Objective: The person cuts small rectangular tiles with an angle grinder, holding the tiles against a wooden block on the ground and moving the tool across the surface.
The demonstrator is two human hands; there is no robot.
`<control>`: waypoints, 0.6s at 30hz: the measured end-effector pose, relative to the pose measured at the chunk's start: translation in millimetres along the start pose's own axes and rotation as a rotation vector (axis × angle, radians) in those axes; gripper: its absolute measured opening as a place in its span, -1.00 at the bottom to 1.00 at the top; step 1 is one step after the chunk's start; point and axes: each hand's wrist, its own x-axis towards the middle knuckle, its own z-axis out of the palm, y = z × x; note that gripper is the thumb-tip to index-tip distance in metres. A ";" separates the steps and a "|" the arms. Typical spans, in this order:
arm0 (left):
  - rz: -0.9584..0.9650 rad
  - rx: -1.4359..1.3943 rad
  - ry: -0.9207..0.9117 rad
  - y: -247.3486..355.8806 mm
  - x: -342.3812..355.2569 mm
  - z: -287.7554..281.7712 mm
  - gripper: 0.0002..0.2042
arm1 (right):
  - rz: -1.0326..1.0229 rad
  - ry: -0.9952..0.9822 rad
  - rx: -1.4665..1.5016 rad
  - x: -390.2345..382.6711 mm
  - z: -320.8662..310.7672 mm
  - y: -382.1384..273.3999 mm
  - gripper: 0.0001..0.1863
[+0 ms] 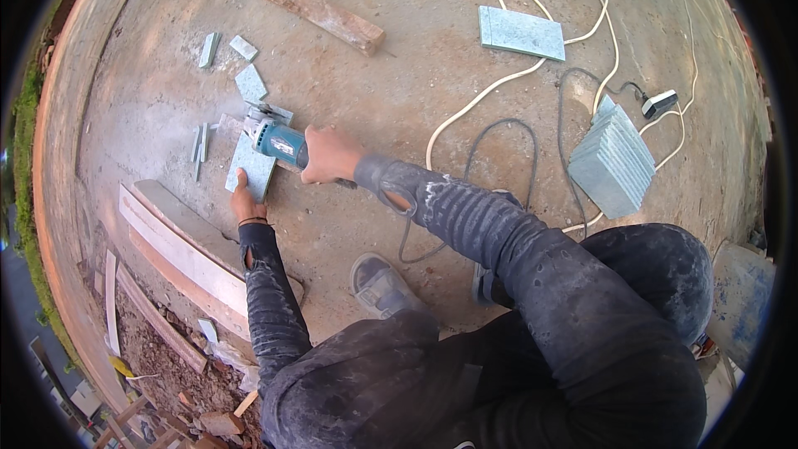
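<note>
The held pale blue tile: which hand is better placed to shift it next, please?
Probably the left hand: it holds the pale blue tile at its near end, while the right hand is occupied with gripping the grinder.

We can read no words or numbers anywhere here, for the small pale marking on the side of the blue-green grinder [279, 142] is too blurred for us.

a wooden beam [322, 15] lies on dusty ground [407, 87]
</note>
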 end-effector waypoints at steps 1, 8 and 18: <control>-0.003 0.001 0.005 0.3 -2.2 1.9 -0.50 | -0.001 0.003 -0.001 -0.5 0.0 1.4 -0.27; 0.005 0.009 0.019 4.1 -7.7 4.2 -0.50 | -0.011 0.011 0.009 -4.3 -0.4 3.8 -0.29; -0.005 -0.030 0.004 2.4 -4.5 1.6 -0.53 | -0.012 0.008 0.012 -8.1 -1.7 6.0 -0.30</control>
